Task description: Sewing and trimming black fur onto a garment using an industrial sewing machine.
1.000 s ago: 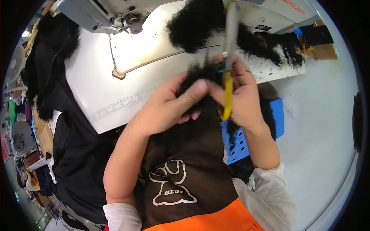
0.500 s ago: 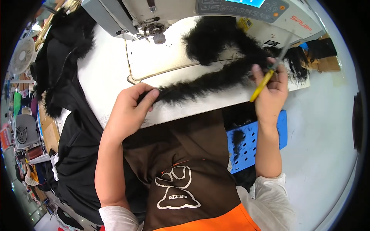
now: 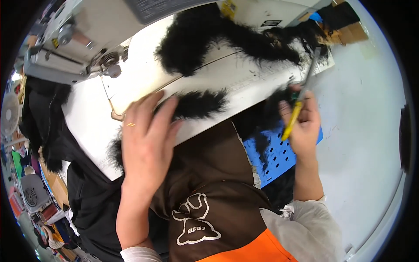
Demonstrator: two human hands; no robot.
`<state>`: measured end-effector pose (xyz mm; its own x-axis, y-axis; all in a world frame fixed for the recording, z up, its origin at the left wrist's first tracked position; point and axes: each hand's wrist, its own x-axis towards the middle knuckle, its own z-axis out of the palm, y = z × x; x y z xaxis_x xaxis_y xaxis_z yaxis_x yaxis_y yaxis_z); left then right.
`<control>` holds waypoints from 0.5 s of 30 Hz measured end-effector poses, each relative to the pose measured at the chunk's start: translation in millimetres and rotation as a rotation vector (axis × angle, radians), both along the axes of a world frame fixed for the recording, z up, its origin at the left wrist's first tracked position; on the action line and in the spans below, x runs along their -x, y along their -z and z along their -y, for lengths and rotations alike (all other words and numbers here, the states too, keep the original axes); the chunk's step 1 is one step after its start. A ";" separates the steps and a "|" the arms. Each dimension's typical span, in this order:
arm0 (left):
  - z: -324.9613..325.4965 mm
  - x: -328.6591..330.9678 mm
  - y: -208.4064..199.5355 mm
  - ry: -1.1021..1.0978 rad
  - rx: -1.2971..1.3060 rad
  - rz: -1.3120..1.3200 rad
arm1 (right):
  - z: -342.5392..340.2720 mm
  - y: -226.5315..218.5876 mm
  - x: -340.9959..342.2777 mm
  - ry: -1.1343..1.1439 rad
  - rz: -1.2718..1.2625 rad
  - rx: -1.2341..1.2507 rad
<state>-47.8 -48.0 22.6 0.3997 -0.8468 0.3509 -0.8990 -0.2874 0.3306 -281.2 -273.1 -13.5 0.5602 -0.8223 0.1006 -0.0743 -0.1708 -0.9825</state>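
Observation:
A short strip of black fluffy fur trim (image 3: 198, 105) lies at the front edge of the white sewing table (image 3: 257, 83). My left hand (image 3: 148, 135) rests over it with fingers stretched out, hiding its middle; more fur shows left of the hand. Past the table's front edge, my right hand (image 3: 305, 122) is closed round a yellow-handled tool (image 3: 293, 118) with a long metal blade, blurred, so its exact kind is unclear. A tuft of black fur (image 3: 277, 102) hangs beside its fingers; whether they pinch it is hidden. A longer fur piece (image 3: 187, 43) lies farther back.
The sewing machine (image 3: 100, 39) stands over the table at the far left. Black garments (image 3: 43, 113) drape over the left side. Below my right hand is a blue perforated panel (image 3: 279, 153) with fur scraps. A cardboard piece (image 3: 351, 34) sits at the far right.
The fur that stretched between my hands now lies as a short strip by the left hand, apart from the right. My left fingers have spread; my right hand moved nearer. The view has shifted.

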 end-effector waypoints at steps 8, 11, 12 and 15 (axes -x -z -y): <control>34.3 20.6 39.5 0.108 0.082 -0.149 | -58.9 25.5 1.2 -0.393 -0.008 -0.696; 32.4 27.6 38.5 0.017 0.092 -0.175 | -61.0 14.5 3.6 -0.496 -0.134 -0.822; 33.3 28.8 38.9 0.028 0.082 -0.171 | -62.8 13.1 4.3 -0.505 -0.144 -0.807; 37.1 29.2 40.7 0.035 0.078 -0.156 | -58.6 2.3 3.7 -0.639 -0.258 -0.881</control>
<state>-77.1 -85.1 -18.2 0.4250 -0.8340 0.3517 -0.8440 -0.2246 0.4871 -285.0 -214.5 -15.8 0.8251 -0.1028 -0.5556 -0.4408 0.4980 -0.7468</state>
